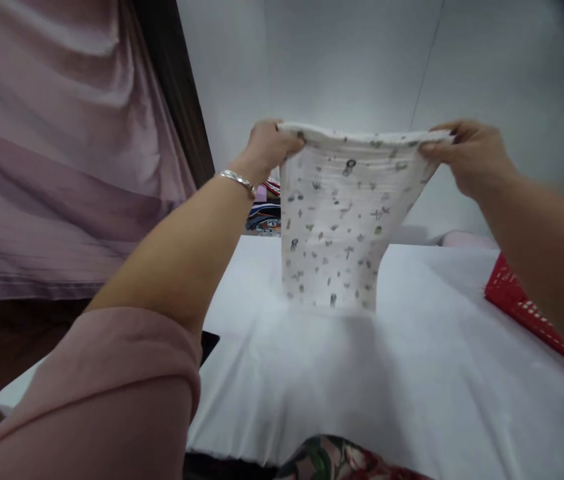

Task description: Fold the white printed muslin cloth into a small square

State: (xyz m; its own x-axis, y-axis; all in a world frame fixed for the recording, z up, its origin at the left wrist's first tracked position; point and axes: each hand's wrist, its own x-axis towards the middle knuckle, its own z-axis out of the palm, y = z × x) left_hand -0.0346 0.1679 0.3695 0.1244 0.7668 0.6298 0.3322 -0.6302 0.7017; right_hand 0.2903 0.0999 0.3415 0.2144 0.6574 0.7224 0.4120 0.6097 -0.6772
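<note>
A white cloth [337, 220] with small printed figures hangs stretched between my two hands above a table. Its top edge is pulled nearly straight, and the lower edge hangs close to the white sheet. My left hand [269, 145] pinches the upper left corner, thumb in front. At the upper right corner, my right hand [475, 153] grips the fabric between thumb and fingers, slightly blurred. Whether the cloth is a garment or a plain piece, I cannot tell.
A white sheet [262, 373] covers the table. Red patterned fabric [527, 303] lies at the right. Folded cloths [265, 219] are stacked behind the hanging cloth. A pink curtain [62, 167] hangs at the left, and a dark flat object [209, 345] lies near my left arm.
</note>
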